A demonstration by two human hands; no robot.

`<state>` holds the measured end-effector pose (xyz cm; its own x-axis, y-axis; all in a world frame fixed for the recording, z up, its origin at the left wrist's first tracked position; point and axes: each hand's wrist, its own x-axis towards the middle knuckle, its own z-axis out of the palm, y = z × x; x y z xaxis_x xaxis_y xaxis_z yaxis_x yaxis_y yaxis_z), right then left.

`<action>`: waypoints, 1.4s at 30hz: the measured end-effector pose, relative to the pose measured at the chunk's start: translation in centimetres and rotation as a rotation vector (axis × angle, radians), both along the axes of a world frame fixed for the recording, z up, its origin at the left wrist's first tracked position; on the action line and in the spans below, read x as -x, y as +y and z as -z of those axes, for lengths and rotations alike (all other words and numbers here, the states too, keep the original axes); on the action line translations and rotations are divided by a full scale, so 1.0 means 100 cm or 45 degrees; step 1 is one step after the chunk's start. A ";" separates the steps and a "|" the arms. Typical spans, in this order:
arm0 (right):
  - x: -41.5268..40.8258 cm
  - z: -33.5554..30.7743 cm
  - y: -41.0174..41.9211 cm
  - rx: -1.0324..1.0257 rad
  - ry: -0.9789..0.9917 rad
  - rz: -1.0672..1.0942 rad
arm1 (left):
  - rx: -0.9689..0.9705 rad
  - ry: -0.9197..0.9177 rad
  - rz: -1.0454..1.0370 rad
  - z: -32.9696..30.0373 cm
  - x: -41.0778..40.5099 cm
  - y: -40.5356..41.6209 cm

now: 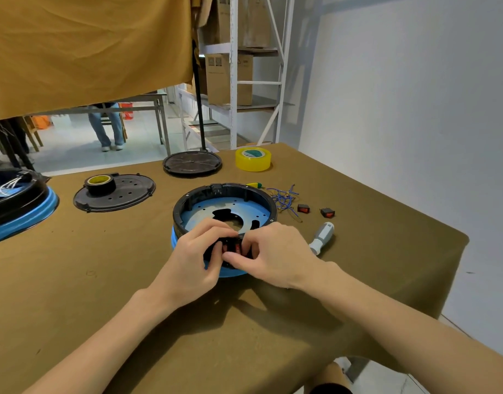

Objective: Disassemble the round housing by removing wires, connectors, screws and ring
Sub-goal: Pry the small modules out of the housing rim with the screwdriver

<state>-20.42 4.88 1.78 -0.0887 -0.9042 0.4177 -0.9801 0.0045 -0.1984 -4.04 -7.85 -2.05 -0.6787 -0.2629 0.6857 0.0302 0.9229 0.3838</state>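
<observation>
Housing: our round housing (224,203), black rim over blue base, sits mid-table on the olive cloth (102,280).
Hands: our left hand (193,260) and right hand (276,254) meet at its near rim, both pinching a red-and-black switch block (235,247).
Removed parts: blue wires (284,197), two rocker switches (315,211) and a screwdriver (321,237) lie right.

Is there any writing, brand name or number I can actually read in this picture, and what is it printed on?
Nothing here can be read.
Cardboard boxes on the shelf: printed labels and symbols, too small and blurred.
Yellow tape roll: green and white core label, illegible.
Round housing, screwdriver, red switches: no visible text.
</observation>
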 end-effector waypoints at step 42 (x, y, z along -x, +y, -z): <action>0.134 0.025 0.022 -0.173 -0.077 0.152 | -0.013 0.040 -0.194 0.011 -0.001 0.002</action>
<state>-33.78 7.12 -0.71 -0.2204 -0.9335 0.2829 -0.9572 0.1512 -0.2468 -3.94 -7.70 -3.12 -0.6086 -0.3681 0.7030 -0.0975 0.9139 0.3941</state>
